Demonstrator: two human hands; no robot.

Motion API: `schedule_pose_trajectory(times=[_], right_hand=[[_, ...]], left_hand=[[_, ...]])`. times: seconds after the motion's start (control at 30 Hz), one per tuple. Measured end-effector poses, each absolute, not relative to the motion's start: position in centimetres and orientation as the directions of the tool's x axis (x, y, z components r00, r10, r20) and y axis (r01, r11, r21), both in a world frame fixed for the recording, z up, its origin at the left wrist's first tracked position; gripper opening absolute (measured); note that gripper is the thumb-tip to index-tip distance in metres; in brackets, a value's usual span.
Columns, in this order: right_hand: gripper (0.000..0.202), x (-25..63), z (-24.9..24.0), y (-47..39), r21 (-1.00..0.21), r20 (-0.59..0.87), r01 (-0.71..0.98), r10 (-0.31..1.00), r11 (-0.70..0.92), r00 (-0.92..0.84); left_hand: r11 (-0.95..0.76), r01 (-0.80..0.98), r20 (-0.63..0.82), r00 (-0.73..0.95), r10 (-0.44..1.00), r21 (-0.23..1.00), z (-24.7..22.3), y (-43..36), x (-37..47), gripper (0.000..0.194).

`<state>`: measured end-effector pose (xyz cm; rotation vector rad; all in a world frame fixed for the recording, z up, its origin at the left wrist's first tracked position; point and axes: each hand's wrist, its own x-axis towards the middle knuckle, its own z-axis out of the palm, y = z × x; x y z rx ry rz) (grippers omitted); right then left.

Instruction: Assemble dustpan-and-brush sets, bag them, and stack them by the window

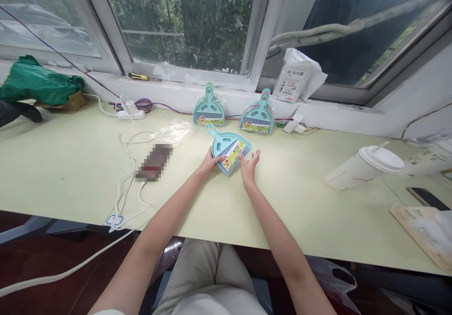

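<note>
A light-blue mini dustpan with a brush nested in it (226,144) is tilted above the pale table, its handle pointing to the upper left. Across its lower front runs a printed label (235,156). My left hand (209,162) grips the pan's left edge, thumb over the front and the other fingers mostly hidden behind. At the right edge, my right hand (249,166) has its fingers spread, with the thumb at the label. Behind the pan, two stacks of similar dustpan sets lean near the wall, a left stack (209,108) and a right stack (257,113).
Crumpled clear plastic (174,133), a blurred-out phone-like object (154,163) and white cables (122,188) lie to the left. A power strip (130,114) sits by the wall. On the right are a lidded white cup (363,166), a dark phone (428,198) and a paper packet (423,232).
</note>
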<state>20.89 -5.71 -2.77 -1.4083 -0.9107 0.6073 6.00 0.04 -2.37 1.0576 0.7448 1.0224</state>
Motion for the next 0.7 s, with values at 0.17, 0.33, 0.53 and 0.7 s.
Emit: schedule_pose_trajectory(times=[0.17,0.33,0.53,0.7], right_hand=[[0.049,22.5,-3.5,-4.7,-0.878,-0.136,-0.479,0.947,0.021,0.291],[0.045,23.2,-3.5,-4.8,-0.841,-0.125,-0.536,0.934,0.079,0.335],[0.041,23.3,-3.2,-5.1,-0.848,-0.133,-0.521,0.916,0.093,0.379],[0.038,23.7,-2.9,-5.1,-0.868,-0.124,-0.489,0.914,0.089,0.387]], left_hand=[[-0.078,-0.021,0.08,0.413,0.907,0.997,-0.9,-0.5,5.3,0.064],[-0.393,0.556,0.46,0.022,0.888,0.732,0.6,0.6,1.8,0.04],[-0.267,0.818,0.434,0.024,0.901,0.51,-1.5,3.4,-2.5,0.041],[-0.433,0.79,0.342,0.3,0.891,0.434,-2.4,2.8,-0.1,0.035]])
